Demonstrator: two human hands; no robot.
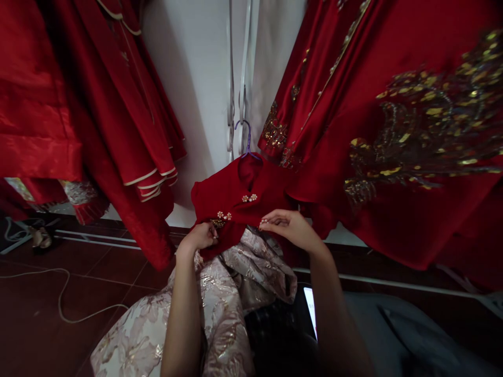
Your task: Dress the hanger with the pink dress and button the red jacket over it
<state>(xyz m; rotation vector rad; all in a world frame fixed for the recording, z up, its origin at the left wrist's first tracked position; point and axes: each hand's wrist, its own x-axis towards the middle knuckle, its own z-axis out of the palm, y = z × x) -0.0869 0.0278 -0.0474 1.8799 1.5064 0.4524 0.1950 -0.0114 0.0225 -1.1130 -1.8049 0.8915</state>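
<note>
A small red garment point(220, 186) hangs on a purple hanger point(248, 137) in front of me, with pearl flower-shaped clasps point(250, 198) down its front. My left hand point(201, 236) is closed on its lower left part, beside a patch of gold trim point(218, 223). On the other side, the fingertips of my right hand point(288, 226) are pinched together at the garment's lower edge. Shiny pinkish-silver brocade fabric point(226, 314) with a floral pattern lies bunched below both hands, over my lap.
Red garments with cream piping point(137, 152) hang at the left. A red garment with gold sequins point(424, 120) hangs close on the right. A white cable point(65, 293) and shoes point(40, 237) lie on the tiled floor. A lit screen point(310, 309) shows by my right forearm.
</note>
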